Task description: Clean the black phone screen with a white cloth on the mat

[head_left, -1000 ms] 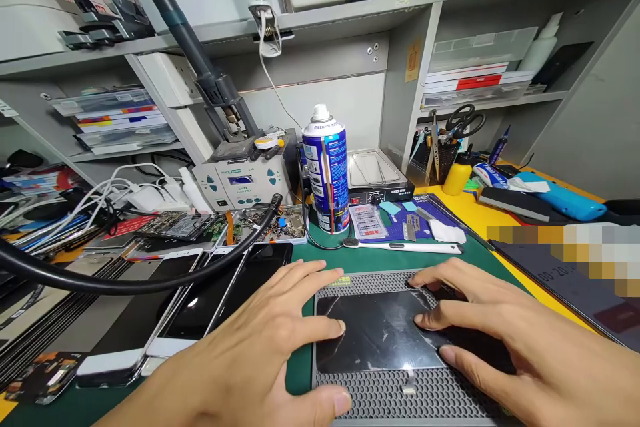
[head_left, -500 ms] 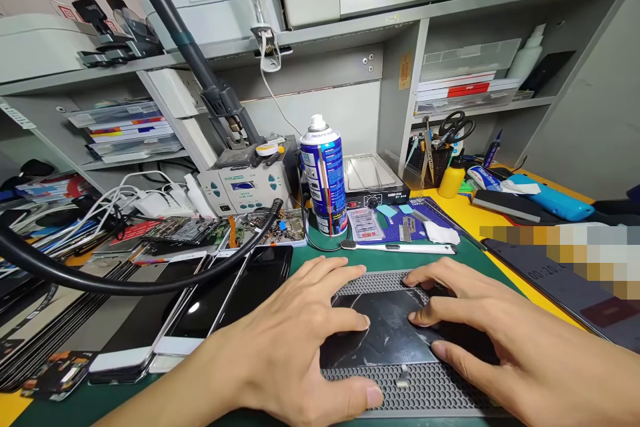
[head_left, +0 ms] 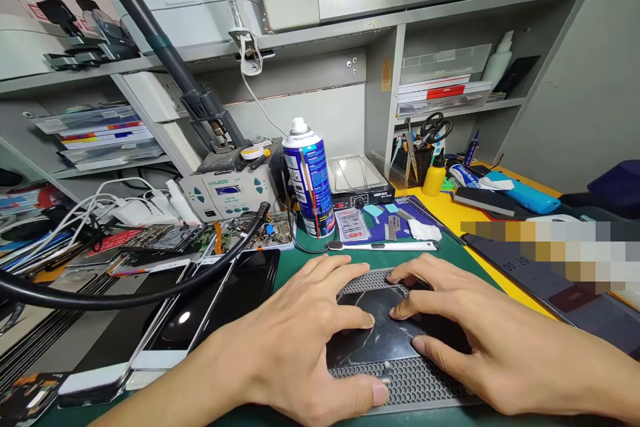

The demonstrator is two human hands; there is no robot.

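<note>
A thin black panel (head_left: 376, 341), like a phone screen with pale scuffs or creases, lies flat on a grey honeycomb-patterned pad (head_left: 417, 383). My left hand (head_left: 310, 327) is spread over the panel's left part, its index fingertip on the surface and its thumb over the pad's near edge. From the right, my right hand (head_left: 463, 323) reaches in with fingers apart; its thumb and one fingertip touch the panel, and another finger rests near the pad's far edge. A small flex tab (head_left: 386, 371) sticks out from the panel's near side. My hands cover both of its ends.
Behind the pad lies a white toothbrush (head_left: 385, 246), with a blue spray can (head_left: 306, 180) standing beyond it. A black hose (head_left: 150, 297) crosses on the left above several phone screens (head_left: 225, 300). A phone (head_left: 530, 273) showing a timer lies at right.
The camera view has shifted, so the bench items appear further left. Both hands stay on the panel, and their fingers sit slightly closer together.
</note>
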